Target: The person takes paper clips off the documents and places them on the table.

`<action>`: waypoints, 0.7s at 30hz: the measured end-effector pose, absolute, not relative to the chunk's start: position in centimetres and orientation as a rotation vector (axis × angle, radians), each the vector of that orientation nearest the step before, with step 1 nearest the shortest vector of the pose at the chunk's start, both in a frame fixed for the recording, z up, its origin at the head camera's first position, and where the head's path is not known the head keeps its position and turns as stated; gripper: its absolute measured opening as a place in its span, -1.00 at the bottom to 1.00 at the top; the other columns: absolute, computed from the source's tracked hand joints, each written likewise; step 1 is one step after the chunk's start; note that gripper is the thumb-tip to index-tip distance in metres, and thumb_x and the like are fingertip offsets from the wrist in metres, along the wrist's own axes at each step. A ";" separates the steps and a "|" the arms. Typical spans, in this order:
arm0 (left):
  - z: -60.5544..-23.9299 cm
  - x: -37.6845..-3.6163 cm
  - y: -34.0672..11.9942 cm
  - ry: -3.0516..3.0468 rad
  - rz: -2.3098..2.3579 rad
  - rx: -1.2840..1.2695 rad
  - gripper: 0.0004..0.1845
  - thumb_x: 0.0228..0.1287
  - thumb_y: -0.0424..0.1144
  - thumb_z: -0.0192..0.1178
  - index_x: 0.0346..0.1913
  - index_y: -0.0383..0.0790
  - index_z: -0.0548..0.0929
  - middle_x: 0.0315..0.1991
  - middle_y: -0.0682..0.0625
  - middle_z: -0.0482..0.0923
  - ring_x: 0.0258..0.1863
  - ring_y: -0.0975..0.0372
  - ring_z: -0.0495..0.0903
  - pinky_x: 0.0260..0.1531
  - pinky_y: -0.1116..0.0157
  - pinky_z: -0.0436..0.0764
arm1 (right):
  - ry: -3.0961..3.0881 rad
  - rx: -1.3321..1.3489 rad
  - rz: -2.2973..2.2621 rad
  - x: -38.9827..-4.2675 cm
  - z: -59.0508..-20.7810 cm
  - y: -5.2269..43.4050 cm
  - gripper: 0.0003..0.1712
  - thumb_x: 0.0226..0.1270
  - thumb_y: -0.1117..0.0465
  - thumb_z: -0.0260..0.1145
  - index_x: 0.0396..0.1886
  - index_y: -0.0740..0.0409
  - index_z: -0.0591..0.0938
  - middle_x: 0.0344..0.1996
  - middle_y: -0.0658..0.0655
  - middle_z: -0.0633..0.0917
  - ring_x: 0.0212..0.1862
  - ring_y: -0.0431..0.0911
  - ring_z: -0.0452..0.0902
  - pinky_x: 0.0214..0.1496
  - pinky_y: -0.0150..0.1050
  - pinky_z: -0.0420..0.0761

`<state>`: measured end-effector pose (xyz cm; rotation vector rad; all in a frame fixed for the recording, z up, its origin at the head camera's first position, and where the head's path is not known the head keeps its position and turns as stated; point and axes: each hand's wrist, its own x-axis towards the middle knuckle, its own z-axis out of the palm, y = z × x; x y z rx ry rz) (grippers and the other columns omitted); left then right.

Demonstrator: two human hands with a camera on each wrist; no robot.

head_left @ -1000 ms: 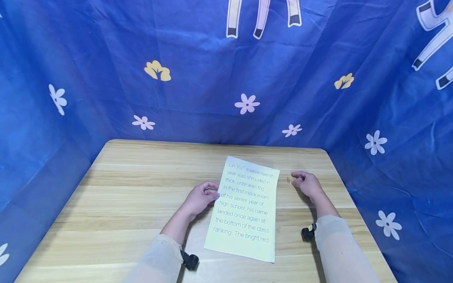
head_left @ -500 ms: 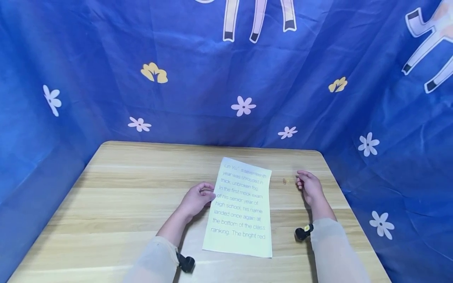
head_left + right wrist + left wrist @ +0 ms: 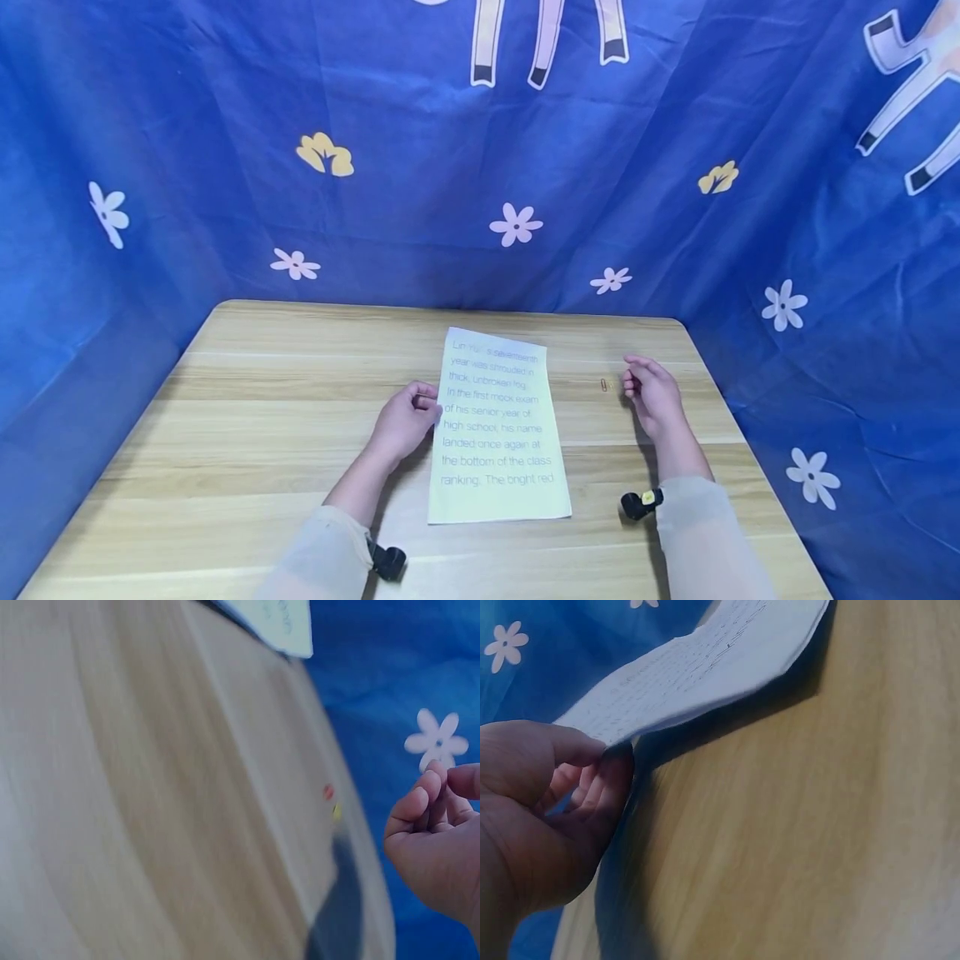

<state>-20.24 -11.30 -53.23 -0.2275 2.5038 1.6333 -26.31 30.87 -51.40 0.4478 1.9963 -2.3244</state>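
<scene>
1. Head view: a pale sheet [image 3: 498,429] of printed text lies on the wooden table [image 3: 262,400], a little right of centre, its long sides running away from the person. Its near edge stops short of the table's front edge, and its far edge sits well back from the blue cloth [image 3: 420,167] hung behind.
2. The left hand [image 3: 401,421] pinches the sheet's left edge about halfway up, fingers curled onto it. Wide bare wood spreads to the left of that hand.
3. The right hand [image 3: 652,392] hovers just off the table to the right of the sheet, fingers loosely bent, gripping nothing I can see. A small clip [image 3: 603,384] lies on the wood just left of its fingertips, between hand and sheet, apart from both.
4. The table's right edge is near the right hand, with cloth close behind it.
5. Left wrist view: thumb and fingers [image 3: 600,784] nip the sheet's [image 3: 705,664] edge, which is lifted clear of the wood and throws a shadow beneath.
6. Right wrist view: the right hand [image 3: 435,840] is held above the table edge, fingertips close together, empty. Two small blurred specks lie on the wood near it; I cannot make them out.
</scene>
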 end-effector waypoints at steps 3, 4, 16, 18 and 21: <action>-53.2 -20.3 -11.7 2.613 1.531 -0.228 -0.69 0.47 -0.27 0.28 0.19 -0.23 0.66 -0.02 -0.10 0.74 -0.11 0.14 0.71 -0.08 0.26 0.68 | 2.002 0.394 -2.353 -25.9 -50.4 29.8 -0.79 0.76 0.29 0.06 0.06 0.05 0.63 -0.42 -0.09 0.64 -0.38 -0.29 0.49 -0.32 -0.50 0.54; -53.1 -20.3 -11.8 2.650 1.490 -0.232 -0.70 0.47 -0.27 0.28 0.19 -0.23 0.66 -0.04 -0.10 0.75 -0.11 0.13 0.71 -0.06 0.24 0.67 | 1.999 0.372 -2.365 -25.7 -50.2 29.4 -0.79 0.75 0.30 0.06 0.04 0.05 0.64 -0.42 -0.09 0.64 -0.38 -0.28 0.50 -0.32 -0.50 0.54; -52.9 -20.0 -11.9 2.867 1.271 -0.162 -0.71 0.44 -0.36 0.34 0.15 -0.27 0.64 -0.12 -0.09 0.79 -0.12 0.09 0.76 0.01 0.07 0.75 | 2.127 0.233 -2.290 -24.3 -48.7 26.5 -0.83 0.72 0.31 0.10 0.05 0.17 0.62 -0.41 -0.05 0.64 -0.38 -0.23 0.52 -0.30 -0.44 0.58; -53.1 -20.0 -11.8 2.904 1.244 -0.140 -0.73 0.42 -0.37 0.34 0.13 -0.28 0.69 -0.12 -0.10 0.79 -0.12 0.06 0.76 0.01 0.04 0.75 | 2.185 0.232 -2.230 -24.1 -48.7 26.2 -0.83 0.73 0.30 0.11 0.07 0.19 0.62 -0.39 -0.04 0.64 -0.37 -0.23 0.53 -0.27 -0.42 0.59; -53.2 -20.0 -11.7 2.965 1.184 -0.100 -0.72 0.39 -0.37 0.36 0.12 -0.30 0.76 0.00 -0.19 0.80 0.04 -0.07 0.77 0.16 -0.05 0.74 | 2.260 0.237 -2.156 -23.9 -48.6 25.8 -0.82 0.73 0.28 0.13 0.08 0.21 0.63 -0.37 -0.02 0.65 -0.35 -0.22 0.55 -0.22 -0.38 0.62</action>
